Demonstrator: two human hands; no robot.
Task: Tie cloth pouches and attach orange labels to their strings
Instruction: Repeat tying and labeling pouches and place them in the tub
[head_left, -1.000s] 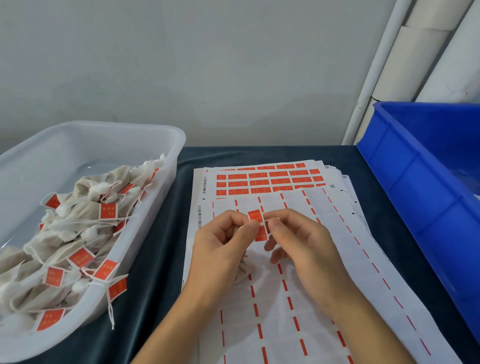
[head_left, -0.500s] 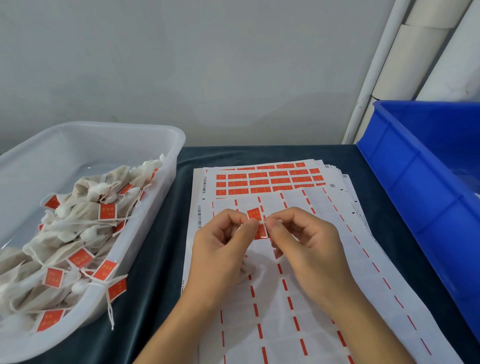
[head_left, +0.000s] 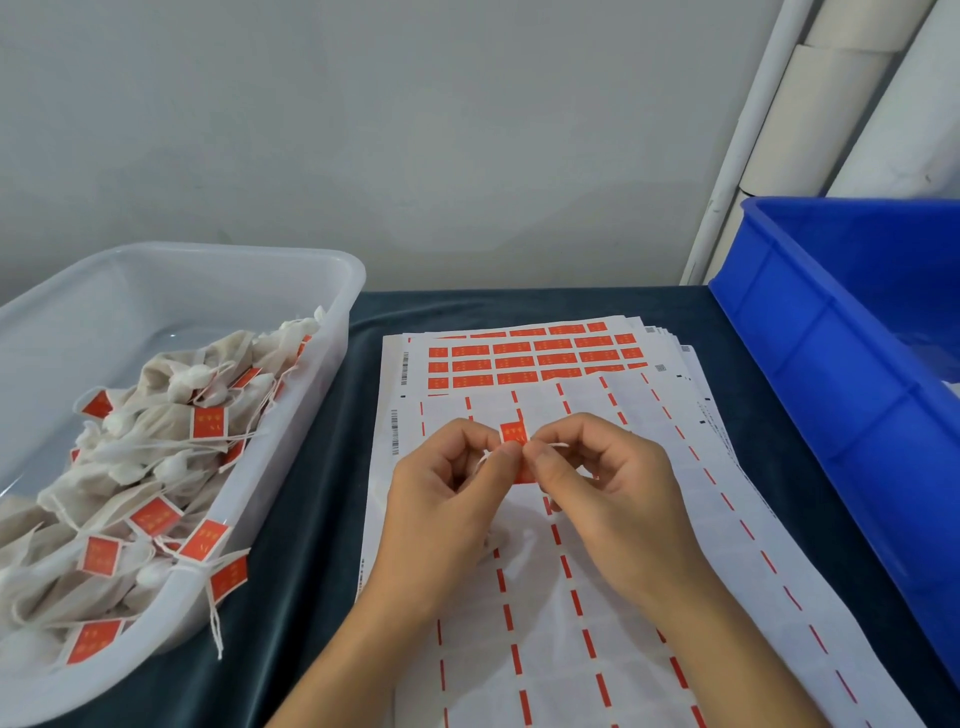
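Over the stripped label sheet (head_left: 597, 597), pinched one orange label (head_left: 514, 435) and string (head_left: 557, 445) between both hands' fingers (head_left: 506, 457); heaped labelled pouches (head_left: 150, 467) filled the white tub (head_left: 208, 260).

We can't read anything here: the marks on the orange labels (head_left: 513, 434) at our fingertips blur out, and the barcodes (head_left: 395, 432) on the sheets left of our hands carry no legible digits.

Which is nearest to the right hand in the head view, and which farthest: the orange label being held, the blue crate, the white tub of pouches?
1. Orange label: pinched at the right hand fingertips, centre.
2. Blue crate: to its right.
3. White tub: far left, beyond the left hand.
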